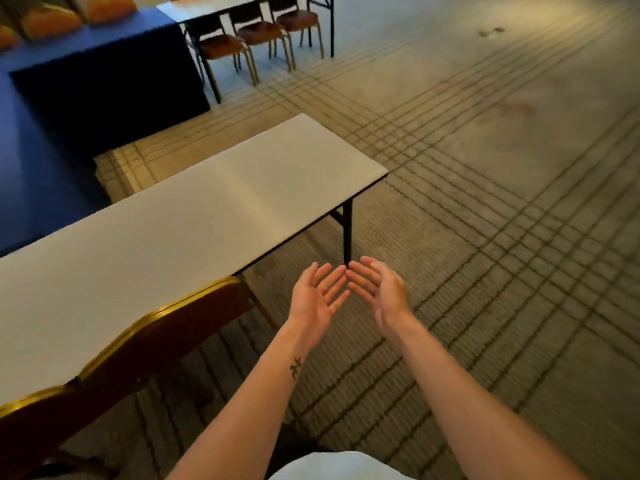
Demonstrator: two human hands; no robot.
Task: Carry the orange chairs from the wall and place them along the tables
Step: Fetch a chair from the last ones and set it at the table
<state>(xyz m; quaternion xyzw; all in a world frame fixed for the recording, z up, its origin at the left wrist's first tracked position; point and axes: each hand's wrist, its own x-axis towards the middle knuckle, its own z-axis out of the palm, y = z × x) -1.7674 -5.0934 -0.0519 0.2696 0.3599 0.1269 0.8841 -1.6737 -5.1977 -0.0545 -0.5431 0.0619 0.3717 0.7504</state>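
Two orange chairs with gold frames stand against the near side of a long white table [214, 209]; one chair back [173, 334] is at centre left, the other [31, 431] at the bottom left corner. My left hand [317, 296] and my right hand [379, 289] are stretched out in front of me, palms facing each other, fingers straight, fingertips almost touching. Both hold nothing and hover above the carpet just right of the nearer chair, beside the table's black leg [347, 233].
A second white table [207, 6] at the top has three orange chairs [258, 32] tucked under it. A blue-draped table [97, 60] with orange chair backs [52, 20] behind it fills the upper left. Striped carpet [502, 202] spreads to the right.
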